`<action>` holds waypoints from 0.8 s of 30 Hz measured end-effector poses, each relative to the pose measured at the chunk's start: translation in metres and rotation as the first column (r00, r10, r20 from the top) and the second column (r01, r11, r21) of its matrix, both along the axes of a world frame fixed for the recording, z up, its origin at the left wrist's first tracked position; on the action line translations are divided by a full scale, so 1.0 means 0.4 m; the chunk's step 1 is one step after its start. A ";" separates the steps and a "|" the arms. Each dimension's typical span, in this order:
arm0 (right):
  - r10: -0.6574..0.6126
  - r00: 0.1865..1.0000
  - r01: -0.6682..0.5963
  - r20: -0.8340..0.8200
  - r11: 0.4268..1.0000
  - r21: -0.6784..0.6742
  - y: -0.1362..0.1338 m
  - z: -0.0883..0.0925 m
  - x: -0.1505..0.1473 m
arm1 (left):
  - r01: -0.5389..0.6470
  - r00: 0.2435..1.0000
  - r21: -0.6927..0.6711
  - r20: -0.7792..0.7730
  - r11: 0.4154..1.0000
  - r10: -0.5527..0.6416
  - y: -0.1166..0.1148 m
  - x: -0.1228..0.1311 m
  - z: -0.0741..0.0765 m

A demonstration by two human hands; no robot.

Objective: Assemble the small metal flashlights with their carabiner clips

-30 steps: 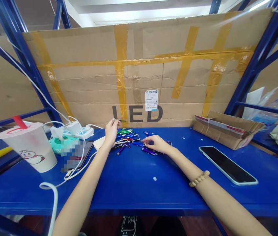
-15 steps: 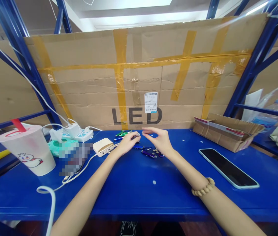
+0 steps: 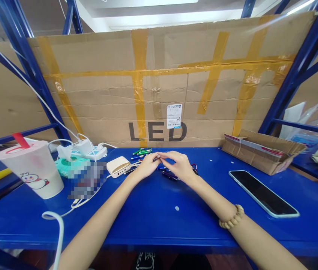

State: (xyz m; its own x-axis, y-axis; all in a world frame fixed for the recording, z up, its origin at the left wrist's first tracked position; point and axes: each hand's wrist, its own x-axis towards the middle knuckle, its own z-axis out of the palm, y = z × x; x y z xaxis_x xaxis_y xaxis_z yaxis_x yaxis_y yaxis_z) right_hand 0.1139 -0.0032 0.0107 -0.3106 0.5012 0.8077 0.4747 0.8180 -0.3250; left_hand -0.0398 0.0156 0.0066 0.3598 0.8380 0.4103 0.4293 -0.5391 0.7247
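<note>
My left hand (image 3: 147, 165) and my right hand (image 3: 179, 165) meet fingertip to fingertip above the blue table (image 3: 159, 210), pinched together on a small item too tiny to name. Under and behind them lies a heap of small pen-like sticks (image 3: 142, 152), green, blue and purple. A purple stick (image 3: 169, 174) lies just below my right hand. A bead bracelet (image 3: 231, 217) sits on my right wrist.
A beige power bank (image 3: 118, 167) and white cables lie left of my hands, then a phone, a teal object, a power strip (image 3: 87, 150) and a lidded cup (image 3: 29, 167). A second phone (image 3: 263, 193) and an open carton (image 3: 260, 150) lie right. A taped cardboard sheet (image 3: 164, 86) stands behind.
My left hand came down from its raised spot and moved right; my right hand lifted off the sticks. Both hands have closed in until their fingertips touch.
</note>
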 end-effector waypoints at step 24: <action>0.174 0.789 0.308 0.590 0.719 -0.623 0.005 0.052 0.080 | -0.193 0.774 -0.352 0.519 0.916 0.363 0.023 -0.009 0.024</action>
State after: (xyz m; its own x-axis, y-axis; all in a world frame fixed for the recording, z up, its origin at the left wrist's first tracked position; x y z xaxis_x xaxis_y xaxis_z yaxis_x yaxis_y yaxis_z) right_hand 0.1458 -0.0012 0.0315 -0.5207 0.8499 -0.0809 0.7991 0.4518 -0.3967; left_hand -0.0436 0.0249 0.0160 -0.1313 0.9684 0.2119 -0.0008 -0.2138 0.9769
